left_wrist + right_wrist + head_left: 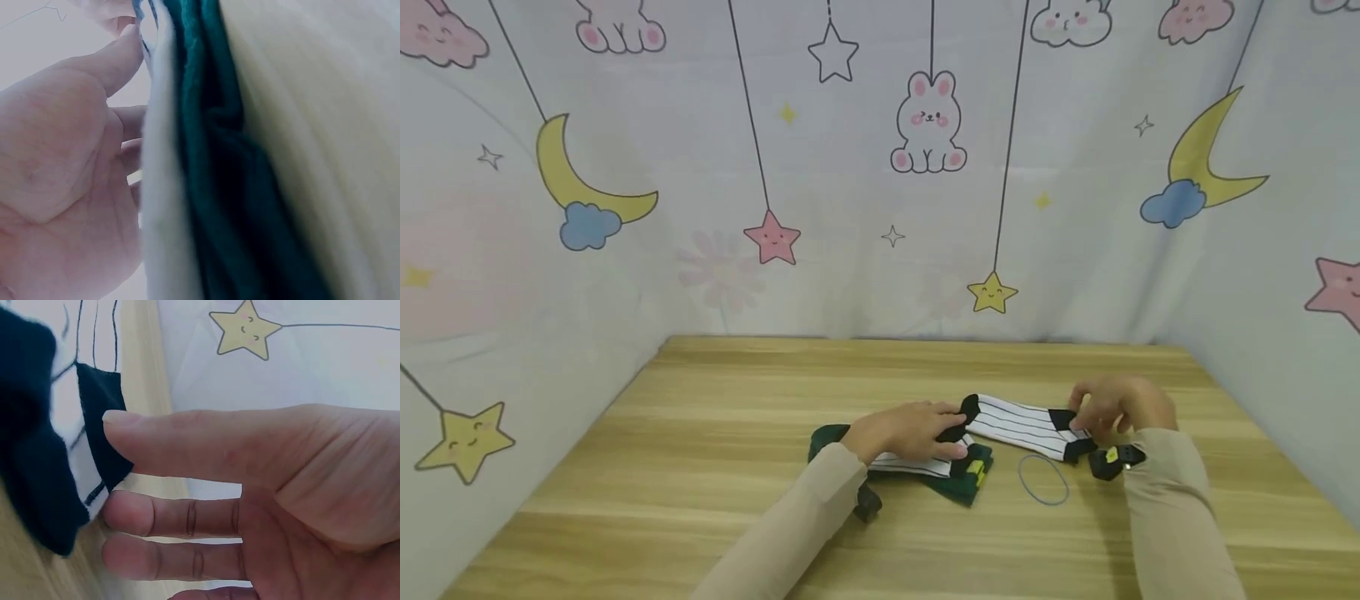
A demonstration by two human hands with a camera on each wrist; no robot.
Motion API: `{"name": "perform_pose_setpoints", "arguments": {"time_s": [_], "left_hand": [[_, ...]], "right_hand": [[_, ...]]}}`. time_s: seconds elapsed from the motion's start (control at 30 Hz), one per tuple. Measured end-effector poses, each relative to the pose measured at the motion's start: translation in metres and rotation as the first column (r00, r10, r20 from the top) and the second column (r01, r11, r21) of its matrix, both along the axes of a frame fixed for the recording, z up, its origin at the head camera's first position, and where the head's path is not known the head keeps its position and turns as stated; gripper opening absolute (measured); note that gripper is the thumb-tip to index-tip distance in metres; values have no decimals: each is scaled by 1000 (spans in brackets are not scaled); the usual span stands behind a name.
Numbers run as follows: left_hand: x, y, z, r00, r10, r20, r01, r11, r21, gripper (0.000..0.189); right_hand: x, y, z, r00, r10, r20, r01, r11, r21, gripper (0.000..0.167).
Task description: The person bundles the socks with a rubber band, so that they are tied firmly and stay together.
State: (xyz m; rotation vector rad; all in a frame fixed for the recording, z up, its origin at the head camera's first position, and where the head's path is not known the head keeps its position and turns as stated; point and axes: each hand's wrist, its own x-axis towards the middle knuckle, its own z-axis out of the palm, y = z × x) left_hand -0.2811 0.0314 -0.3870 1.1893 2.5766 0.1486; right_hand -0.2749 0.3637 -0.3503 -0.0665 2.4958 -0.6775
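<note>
A white sock [1015, 425] with thin dark stripes and black cuff, heel and toe lies stretched out on the table. My left hand [913, 429] rests over another striped sock [917, 464], which lies on folded dark green fabric [967, 487]; its fingertips are at the first sock's black left end. In the left wrist view the thumb [119, 62] is right at the layered cloth edge. Fingers pointing down, my right hand [1123, 404] is at the other end of the first sock. Its thumb [150, 434] touches the black heel [103, 419], other fingertips close beside the edge.
A thin blue-grey loop [1043, 479] lies on the table in front of the stretched sock. A small yellow patch [976, 471] shows on the green fabric. White printed curtain [865, 283] encloses the back and sides of the wooden table [700, 467].
</note>
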Motion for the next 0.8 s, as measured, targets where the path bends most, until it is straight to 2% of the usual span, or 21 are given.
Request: {"name": "perform_pose_setpoints", "arguments": {"time_s": [0.27,0.5,0.8], "left_hand": [[-1,-3,-2,999,-46,-10,46,999,27,65],[-7,-4,6,998,-48,-29,50,997,63,64],[-12,-12,11,999,-23,33,19,992,127,64]], "right_hand": [[1,-4,-4,1000,-12,9,13,1000,-16,16],[-2,-4,0,1000,30,1,-30,999,-45,11],[-7,-7,4,992,115,-45,-119,987,-109,11]]}}
